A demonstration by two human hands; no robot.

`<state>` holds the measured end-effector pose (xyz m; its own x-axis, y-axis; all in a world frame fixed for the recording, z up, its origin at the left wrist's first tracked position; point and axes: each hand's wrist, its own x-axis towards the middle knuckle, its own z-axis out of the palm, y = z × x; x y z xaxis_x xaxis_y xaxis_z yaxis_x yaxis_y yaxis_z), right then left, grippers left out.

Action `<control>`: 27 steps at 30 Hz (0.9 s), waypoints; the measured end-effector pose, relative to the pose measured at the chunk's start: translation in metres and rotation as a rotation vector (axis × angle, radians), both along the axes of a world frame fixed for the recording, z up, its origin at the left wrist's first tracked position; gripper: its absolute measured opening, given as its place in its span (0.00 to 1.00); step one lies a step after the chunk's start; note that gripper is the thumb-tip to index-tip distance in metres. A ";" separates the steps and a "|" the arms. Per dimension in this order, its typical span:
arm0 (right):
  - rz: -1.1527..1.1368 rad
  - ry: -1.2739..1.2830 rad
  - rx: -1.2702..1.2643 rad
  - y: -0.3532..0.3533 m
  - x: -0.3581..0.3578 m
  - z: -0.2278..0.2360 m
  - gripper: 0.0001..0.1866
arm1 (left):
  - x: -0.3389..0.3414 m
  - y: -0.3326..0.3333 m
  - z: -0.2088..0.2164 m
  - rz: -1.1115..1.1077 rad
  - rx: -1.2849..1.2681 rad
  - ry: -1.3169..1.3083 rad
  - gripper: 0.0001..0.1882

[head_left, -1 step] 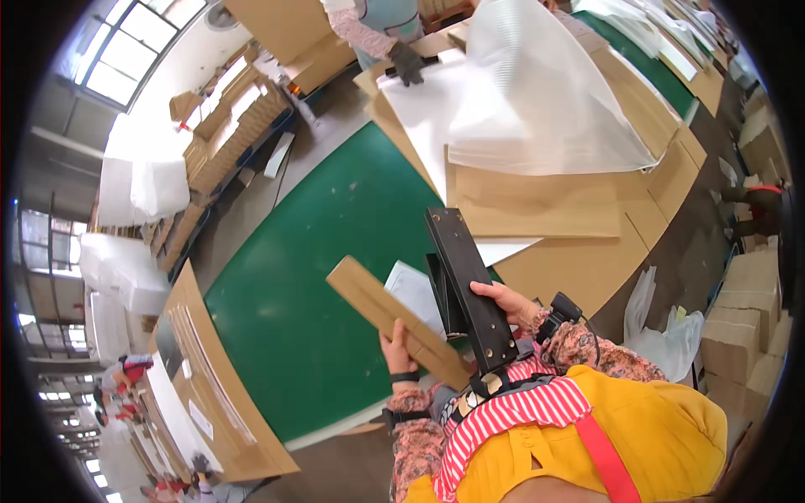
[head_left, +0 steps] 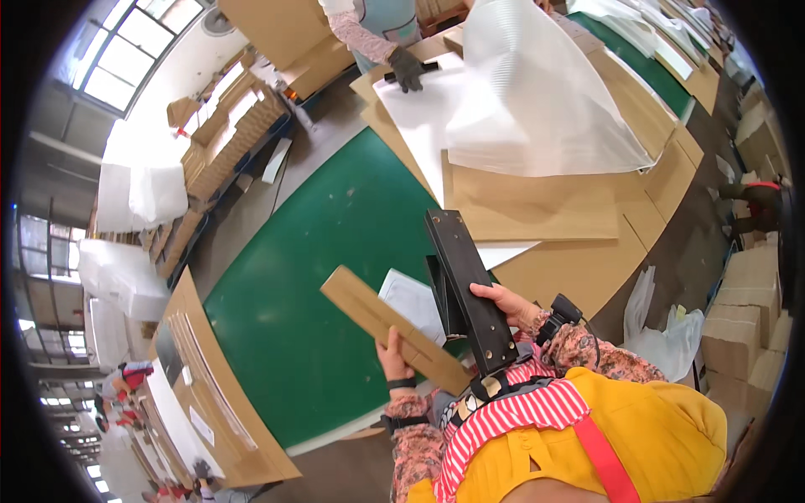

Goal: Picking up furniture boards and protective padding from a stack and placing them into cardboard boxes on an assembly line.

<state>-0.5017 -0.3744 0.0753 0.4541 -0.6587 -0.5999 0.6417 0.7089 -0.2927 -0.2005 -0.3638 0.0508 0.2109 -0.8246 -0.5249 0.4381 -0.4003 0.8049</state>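
My left hand [head_left: 393, 359] is closed around a long, narrow cardboard box [head_left: 360, 306], its thumb on the upper face and its near end close to my apron. In my right hand [head_left: 506, 303] is a black board [head_left: 466, 281] with holes along it, tilted up from my waist. A second black piece [head_left: 444, 293] sits against its left side; how the two join is hidden. Between box and boards shows a pale, flat packet [head_left: 411, 300]; I cannot tell what keeps it there. All this is over the green table [head_left: 310, 243].
Flat cardboard sheets [head_left: 579, 268] and translucent foam wrap [head_left: 537, 109] cover the table's far right. A co-worker's gloved hand [head_left: 407, 69] rests on a black piece there. Cardboard with stacked panels [head_left: 218, 394] lies left. Boxes [head_left: 738, 318] stand at right beside a plastic bag [head_left: 671, 339].
The cardboard box and my left hand have shifted slightly left and down. The pale packet has moved a little with them. My right hand and the black board stay nearly in place.
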 end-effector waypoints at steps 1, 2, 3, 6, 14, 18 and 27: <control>-0.007 0.045 -0.032 -0.005 -0.003 0.010 0.27 | 0.012 0.002 0.000 0.028 0.003 0.051 0.25; -0.009 0.088 -0.063 -0.011 -0.002 0.019 0.27 | 0.023 0.005 0.001 0.077 0.017 0.047 0.24; -0.021 0.094 -0.067 -0.015 -0.003 0.020 0.27 | 0.031 0.007 0.000 0.092 0.004 0.109 0.22; -0.023 0.210 -0.228 -0.038 0.005 0.020 0.27 | 0.069 0.024 -0.017 0.120 0.030 0.241 0.20; 0.012 0.292 -0.208 -0.186 -0.011 -0.023 0.24 | 0.047 0.051 0.001 0.325 0.068 0.257 0.22; -0.466 0.264 -0.149 -0.298 -0.014 -0.072 0.23 | 0.048 0.092 -0.004 0.395 0.109 0.274 0.24; -0.786 0.405 -0.054 -0.463 -0.112 -0.127 0.31 | 0.024 0.137 0.004 0.553 0.121 0.165 0.24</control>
